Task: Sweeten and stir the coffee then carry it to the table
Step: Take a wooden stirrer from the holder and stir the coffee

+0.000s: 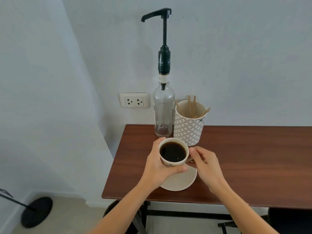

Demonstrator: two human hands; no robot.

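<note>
- While my left hand (157, 163) wraps the cup (173, 153) and my right hand (205, 163) pinches its handle side, it hangs above the saucer (181, 182).
- I judge the spout (143, 19) lies up and behind-left of the cup; the pump bottle (163, 114) stands upright.

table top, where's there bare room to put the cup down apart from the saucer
The table is bare over its whole right part, from the patterned stick holder to the right edge. A narrower strip lies free on the left, between the left hand and the table's left edge. It is crowded at the back left: pump bottle, holder, cup and saucer stand close together.
</note>
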